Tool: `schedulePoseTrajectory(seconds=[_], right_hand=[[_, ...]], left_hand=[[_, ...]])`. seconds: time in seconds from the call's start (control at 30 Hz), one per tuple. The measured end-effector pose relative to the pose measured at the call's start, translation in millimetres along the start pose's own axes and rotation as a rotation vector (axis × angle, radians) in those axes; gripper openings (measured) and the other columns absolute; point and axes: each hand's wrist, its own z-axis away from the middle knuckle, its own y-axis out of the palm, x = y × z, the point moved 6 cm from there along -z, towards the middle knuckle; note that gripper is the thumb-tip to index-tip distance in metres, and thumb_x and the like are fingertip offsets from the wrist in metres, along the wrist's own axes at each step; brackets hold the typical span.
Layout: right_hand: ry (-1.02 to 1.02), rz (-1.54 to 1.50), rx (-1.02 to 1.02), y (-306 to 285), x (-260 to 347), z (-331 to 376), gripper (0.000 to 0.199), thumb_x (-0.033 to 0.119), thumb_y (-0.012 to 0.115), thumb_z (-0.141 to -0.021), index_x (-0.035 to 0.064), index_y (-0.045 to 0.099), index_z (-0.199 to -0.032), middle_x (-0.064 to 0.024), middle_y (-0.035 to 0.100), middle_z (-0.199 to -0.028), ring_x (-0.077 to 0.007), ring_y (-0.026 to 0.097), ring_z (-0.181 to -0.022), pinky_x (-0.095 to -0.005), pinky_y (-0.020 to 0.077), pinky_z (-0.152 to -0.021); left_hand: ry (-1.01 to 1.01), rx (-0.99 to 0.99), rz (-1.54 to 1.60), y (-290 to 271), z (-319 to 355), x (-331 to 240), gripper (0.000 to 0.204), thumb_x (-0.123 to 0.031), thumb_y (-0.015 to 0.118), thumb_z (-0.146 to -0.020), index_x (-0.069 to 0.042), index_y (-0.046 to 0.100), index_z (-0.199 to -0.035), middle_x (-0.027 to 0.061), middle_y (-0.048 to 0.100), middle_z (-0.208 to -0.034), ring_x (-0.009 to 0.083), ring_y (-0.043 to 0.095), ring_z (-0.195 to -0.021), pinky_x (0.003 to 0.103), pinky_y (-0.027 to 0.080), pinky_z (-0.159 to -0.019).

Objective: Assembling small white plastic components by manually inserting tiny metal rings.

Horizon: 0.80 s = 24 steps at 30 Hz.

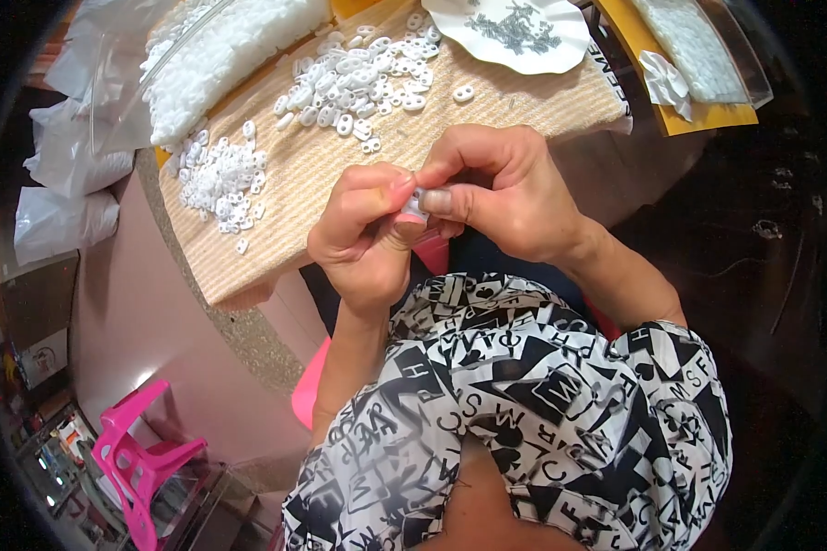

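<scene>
Close to my body, over the near edge of the cloth-covered table, both hands meet fingertip to fingertip. My left hand (363, 225) is closed, pinching a small white plastic piece (414, 204) between thumb and fingers. From the other side my right hand (501, 188) also pinches that piece, its thumb pressed against it. Fingers cover most of the piece, so its exact shape is hidden. Beyond my hands lies a heap of white oval two-holed plastic pieces (340, 83). A pile of smaller white pieces (220, 179) sits to the left.
A white wavy-rimmed plate (560, 57) with small grey metal pins (515, 29) stands at the far side. Clear bags of white pieces (234, 60) (694, 50) flank the striped tablecloth (285, 220). One loose oval piece (464, 94) lies near the plate. A pink plastic stool (142, 450) is lower left.
</scene>
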Motion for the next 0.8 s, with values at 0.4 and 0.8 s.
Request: schedulePoseTrajectory(seconds=[0.4, 0.8], right_hand=[[0.082, -0.113, 0.014, -3, -10, -10, 0.004, 0.000, 0.057, -0.078, -0.0022, 0.058, -0.081, -0.0035, 0.057, -0.065, -0.0068, 0.053, -0.054, -0.0185, 0.0433, -0.046], [0.020, 0.145, -0.085, -19, 10, -37, 0.014, 0.006, 0.060, -0.077, -0.0020, 0.057, -0.088, -0.0039, 0.058, -0.071, -0.0078, 0.053, -0.059, -0.0202, 0.0444, -0.054]], left_hand=[[-0.118, -0.040, 0.086, -11, -2, 19, 0.026, -0.014, 0.063, -0.078, 0.003, 0.057, -0.095, 0.0095, 0.054, -0.089, 0.0132, 0.051, -0.077, 0.023, 0.043, -0.067], [-0.391, -0.123, 0.341, -27, -8, 26, 0.031, -0.014, 0.058, -0.081, 0.006, 0.054, -0.104, 0.0094, 0.057, -0.081, 0.0168, 0.053, -0.071, 0.025, 0.041, -0.063]])
